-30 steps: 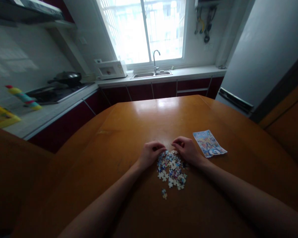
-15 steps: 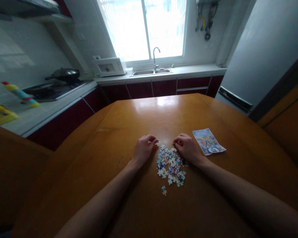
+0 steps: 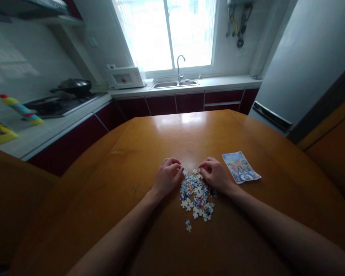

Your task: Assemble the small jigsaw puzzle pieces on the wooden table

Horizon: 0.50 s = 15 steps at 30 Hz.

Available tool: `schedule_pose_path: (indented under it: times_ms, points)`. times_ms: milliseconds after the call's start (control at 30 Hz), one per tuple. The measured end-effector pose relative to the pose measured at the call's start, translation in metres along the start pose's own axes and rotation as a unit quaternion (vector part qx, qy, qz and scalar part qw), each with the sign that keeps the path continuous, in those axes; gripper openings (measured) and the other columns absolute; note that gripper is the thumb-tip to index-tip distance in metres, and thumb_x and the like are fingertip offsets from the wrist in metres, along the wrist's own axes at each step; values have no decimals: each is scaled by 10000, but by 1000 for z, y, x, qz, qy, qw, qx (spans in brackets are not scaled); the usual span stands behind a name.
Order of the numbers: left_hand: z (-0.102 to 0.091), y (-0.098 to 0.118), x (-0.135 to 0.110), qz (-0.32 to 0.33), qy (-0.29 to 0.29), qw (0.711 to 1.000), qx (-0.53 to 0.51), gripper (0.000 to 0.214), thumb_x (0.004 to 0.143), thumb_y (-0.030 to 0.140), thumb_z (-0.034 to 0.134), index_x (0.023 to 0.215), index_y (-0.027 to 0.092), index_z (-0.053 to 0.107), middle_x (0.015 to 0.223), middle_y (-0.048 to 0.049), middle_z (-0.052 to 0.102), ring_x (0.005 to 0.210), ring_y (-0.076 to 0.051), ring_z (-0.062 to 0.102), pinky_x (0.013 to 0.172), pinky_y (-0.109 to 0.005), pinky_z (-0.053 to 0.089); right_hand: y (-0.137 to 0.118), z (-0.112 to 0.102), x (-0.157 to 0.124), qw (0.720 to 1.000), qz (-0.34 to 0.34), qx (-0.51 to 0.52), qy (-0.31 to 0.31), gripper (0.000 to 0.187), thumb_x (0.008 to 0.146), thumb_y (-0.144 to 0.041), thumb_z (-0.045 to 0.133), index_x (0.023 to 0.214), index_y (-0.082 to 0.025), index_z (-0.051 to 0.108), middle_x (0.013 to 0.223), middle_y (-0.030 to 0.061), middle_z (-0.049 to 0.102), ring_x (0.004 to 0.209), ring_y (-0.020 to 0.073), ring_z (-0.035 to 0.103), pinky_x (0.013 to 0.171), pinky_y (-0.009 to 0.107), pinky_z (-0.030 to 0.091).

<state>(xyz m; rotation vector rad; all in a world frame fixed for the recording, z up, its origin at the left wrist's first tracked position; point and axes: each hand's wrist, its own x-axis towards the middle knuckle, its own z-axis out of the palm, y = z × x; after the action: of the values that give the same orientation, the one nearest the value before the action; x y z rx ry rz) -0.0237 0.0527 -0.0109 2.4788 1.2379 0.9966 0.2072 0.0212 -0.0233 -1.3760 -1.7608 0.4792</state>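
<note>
A heap of jigsaw puzzle pieces lies on the wooden table, some printed side up and others showing pale backs. At the heap's far left edge, my left hand has thumb and fingertips drawn together at a pale puzzle piece. Opposite it, my right hand is closed in a pinch at the far right edge, fingertips on a small pale piece that they partly cover. One loose puzzle piece lies apart, nearer to me. Right of my right hand rests a creased printed picture sheet.
The wooden table has a curved edge. Beyond it are a counter with a sink, a faucet and a white microwave. A wok stands on the stove at left. A fridge stands at right.
Pale pieces now show between my hands at the heap's far edge, by the right fingertips. Both hands stay nearly in place, fingers shifting slightly. The view has tilted a little.
</note>
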Motion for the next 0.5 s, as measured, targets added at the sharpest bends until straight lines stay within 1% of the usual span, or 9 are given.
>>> schedule_pose_path:
  times_ms: [67, 133, 200, 267, 367, 433, 500]
  points:
    - [2, -1, 0, 3, 4, 1000, -15, 106, 931, 244, 639, 883, 202, 724, 994, -58, 646, 1005, -220, 578, 910, -382, 492, 4, 1, 1, 1000, 4, 19, 9, 180, 816, -65, 606, 865, -189, 728, 869, 51, 663, 808, 194, 615, 750, 328, 494]
    - [4, -3, 0, 11, -16, 1000, -23, 87, 916, 256, 670, 954, 218, 738, 1030, -56, 645, 1033, -225, 567, 933, -393, 490, 6, 1, 2, 1000, 3, 23, 11, 228, 816, -32, 572, 881, -184, 729, 880, 56, 671, 827, 196, 620, 769, 334, 498]
    - [5, -4, -1, 18, -45, 999, -21, 112, 900, 268, 698, 996, 243, 750, 1075, -53, 643, 1070, -235, 548, 969, -417, 479, 7, 1, 1, 1000, -1, 14, 5, 206, 840, -60, 587, 898, -186, 739, 904, 68, 673, 873, 209, 622, 803, 351, 502]
    - [6, -4, -1, 20, -64, 998, -18, 110, 886, 261, 716, 988, 260, 758, 1109, -51, 637, 1104, -245, 528, 995, -437, 468, 7, 1, 1, 1000, -13, -7, -11, 151, 872, -148, 638, 944, -199, 761, 942, 79, 668, 931, 229, 615, 844, 378, 501]
    - [7, -5, 0, 16, -69, 997, -26, 72, 878, 238, 723, 938, 256, 758, 1114, -49, 633, 1117, -246, 519, 1003, -441, 460, 5, 1, 0, 997, -45, -49, -44, 156, 890, -255, 688, 1014, -239, 783, 1013, 85, 662, 989, 248, 595, 881, 404, 492]
    - [7, -5, 1, 15, -62, 997, -38, 46, 871, 232, 732, 910, 244, 751, 1094, -48, 637, 1103, -240, 527, 991, -428, 459, 4, 1, 0, 994, -59, -68, -62, 169, 919, -276, 665, 1037, -262, 786, 1042, 84, 661, 1006, 250, 587, 889, 411, 487]
    - [7, -6, 2, 16, -43, 998, -48, 16, 855, 229, 749, 870, 228, 744, 1041, -47, 642, 1049, -228, 546, 949, -399, 467, 5, 1, 0, 993, -61, -74, -66, 207, 958, -271, 613, 1090, -267, 773, 1067, 87, 660, 1025, 250, 581, 903, 416, 482]
